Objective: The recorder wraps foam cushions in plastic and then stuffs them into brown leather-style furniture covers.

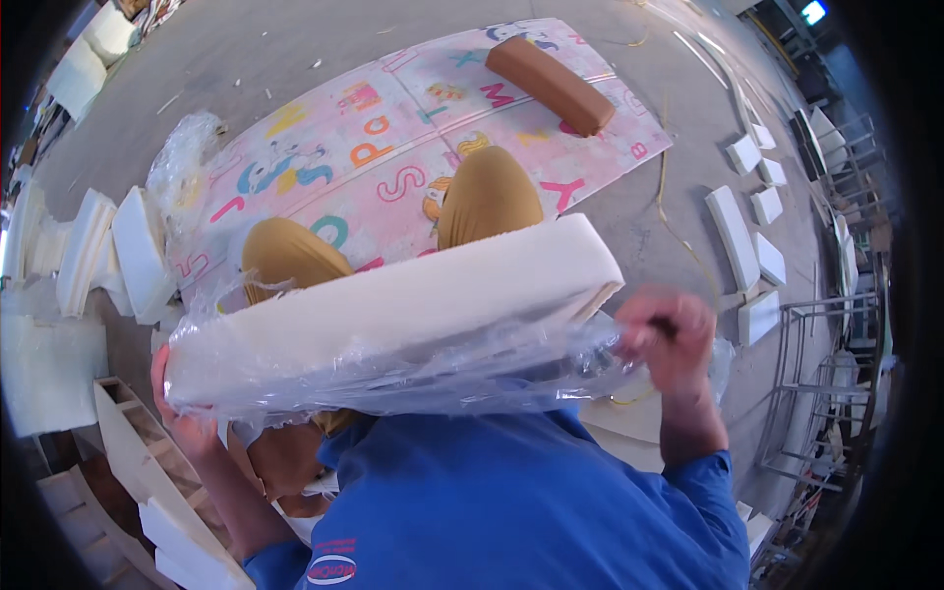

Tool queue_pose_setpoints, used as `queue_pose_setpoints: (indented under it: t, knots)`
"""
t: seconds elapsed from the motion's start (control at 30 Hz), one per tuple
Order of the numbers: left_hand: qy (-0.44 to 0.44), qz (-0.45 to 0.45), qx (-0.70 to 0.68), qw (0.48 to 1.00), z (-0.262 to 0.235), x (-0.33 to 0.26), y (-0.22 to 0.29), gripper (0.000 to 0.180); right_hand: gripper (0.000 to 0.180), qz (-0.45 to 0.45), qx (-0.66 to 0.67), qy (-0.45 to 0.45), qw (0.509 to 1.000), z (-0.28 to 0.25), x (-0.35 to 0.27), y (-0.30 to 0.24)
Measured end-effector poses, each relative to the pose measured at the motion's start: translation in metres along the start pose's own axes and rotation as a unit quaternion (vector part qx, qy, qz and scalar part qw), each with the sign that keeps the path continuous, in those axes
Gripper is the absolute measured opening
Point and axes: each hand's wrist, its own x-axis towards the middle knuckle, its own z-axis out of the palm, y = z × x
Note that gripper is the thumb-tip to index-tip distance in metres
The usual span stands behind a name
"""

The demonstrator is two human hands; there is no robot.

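A long white foam block (pixel 423 280) lies across my lap, with crumpled clear plastic film (pixel 462 379) along its near side and around its left end. My left hand (pixel 184 408) grips that left end through the film, fingers bent around the near corner. Off the block's right end, my right hand (pixel 677 329) is raised and closed on the film's gathered edge, slightly smeared by motion. Ahead of my knees, a brown covered cushion (pixel 551 87) rests on a pink printed play mat (pixel 339 133).
Several white foam pieces (pixel 733 236) lie on the floor at right, near metal frames (pixel 821 383). More foam blocks (pixel 143 251) and loose plastic wrap (pixel 187 162) stand at left. Wooden frames (pixel 147 442) are close by my left arm. A yellow hose-like line (pixel 669 211) runs along the floor.
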Motion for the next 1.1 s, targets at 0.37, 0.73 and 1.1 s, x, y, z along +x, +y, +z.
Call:
queue_pose_setpoints:
  t: [0.37,0.73,1.1]
  knots:
    - [-0.011,0.083,0.026,0.996,-0.008,-0.025,-0.010,0.094,0.007,0.074,-0.038,0.040,0.996,-0.008,0.089,0.023]
    - [0.002,0.105,0.116,0.988,-0.005,-0.021,0.001,0.091,0.011,0.168,0.013,0.057,0.984,-0.001,0.107,0.046]
    - [-0.031,0.100,0.088,0.991,-0.008,-0.024,-0.002,0.098,0.021,0.072,0.137,0.113,0.981,-0.036,0.033,0.052]
